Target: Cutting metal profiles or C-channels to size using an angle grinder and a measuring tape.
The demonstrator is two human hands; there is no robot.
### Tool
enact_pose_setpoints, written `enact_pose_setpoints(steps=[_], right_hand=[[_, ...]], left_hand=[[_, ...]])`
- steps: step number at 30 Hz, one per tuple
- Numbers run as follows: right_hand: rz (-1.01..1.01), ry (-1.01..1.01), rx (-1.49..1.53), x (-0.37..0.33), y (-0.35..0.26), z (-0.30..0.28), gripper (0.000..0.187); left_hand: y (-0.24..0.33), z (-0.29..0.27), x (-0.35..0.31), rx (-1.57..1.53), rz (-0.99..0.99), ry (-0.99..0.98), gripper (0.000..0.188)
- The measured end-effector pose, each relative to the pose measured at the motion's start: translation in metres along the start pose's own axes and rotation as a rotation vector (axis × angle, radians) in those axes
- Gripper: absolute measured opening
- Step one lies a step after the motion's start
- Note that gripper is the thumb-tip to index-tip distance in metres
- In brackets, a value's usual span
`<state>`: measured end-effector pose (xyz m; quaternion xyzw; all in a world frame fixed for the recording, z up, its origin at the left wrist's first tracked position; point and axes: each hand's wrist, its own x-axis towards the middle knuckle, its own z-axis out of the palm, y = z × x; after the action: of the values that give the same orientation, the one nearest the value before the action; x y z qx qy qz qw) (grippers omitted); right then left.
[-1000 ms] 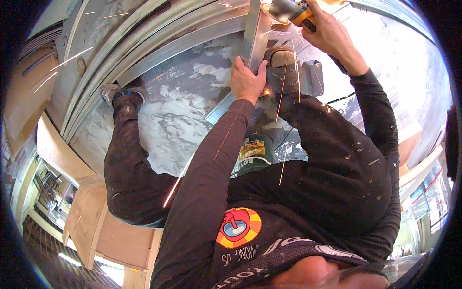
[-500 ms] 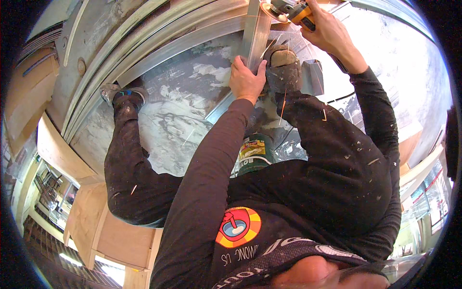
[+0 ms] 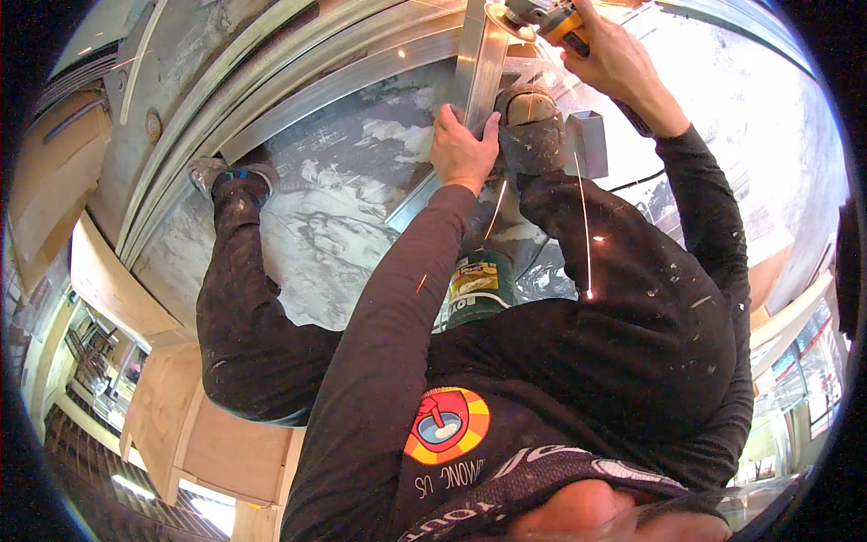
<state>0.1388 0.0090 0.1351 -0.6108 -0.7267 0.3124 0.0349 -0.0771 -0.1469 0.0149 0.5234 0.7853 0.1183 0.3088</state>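
Observation:
In my right hand (image 3: 619, 68) is a yellow and grey angle grinder (image 3: 551, 20) at the top of the view. Its disc (image 3: 508, 22) meets the side of a metal tube (image 3: 480, 68), and orange sparks fly off there. Lower down the same tube, my left hand (image 3: 464, 149) is closed around its near end, thumb on the right side and fingers on the left. My right shoe (image 3: 532, 126) rests close beside the tube, just right of my left hand.
Long metal profiles (image 3: 334, 95) curve along the upper left. A short square tube piece (image 3: 589, 144) stands right of my shoe. Under me is a green bucket (image 3: 479, 287). My left shoe (image 3: 239, 179) rests on the stained floor (image 3: 325, 203). Wooden panels (image 3: 239, 434) are at lower left.
The grinder has shifted very slightly to the left and down along the tube. Spark streaks now fall over my right leg and left sleeve. My left hand keeps its place.

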Motion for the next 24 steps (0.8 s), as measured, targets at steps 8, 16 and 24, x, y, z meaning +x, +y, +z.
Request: enact_pose_setpoints(steps=[8,16,24], right_hand=[[-0.049,0.068,-0.046,0.000,0.008,0.006,0.075],[0.090,0.047,-0.106,-0.013,0.030,0.010,0.079],[0.146,0.059,-0.088,-0.015,0.027,0.013,0.080]], left_hand=[[-0.003,0.005,-0.001,0.023,0.009,0.070,0.085],[-0.007,0.005,0.000,-0.020,-0.003,0.026,0.091],[-0.002,0.005,-0.001,0.003,-0.002,0.031,0.090]])
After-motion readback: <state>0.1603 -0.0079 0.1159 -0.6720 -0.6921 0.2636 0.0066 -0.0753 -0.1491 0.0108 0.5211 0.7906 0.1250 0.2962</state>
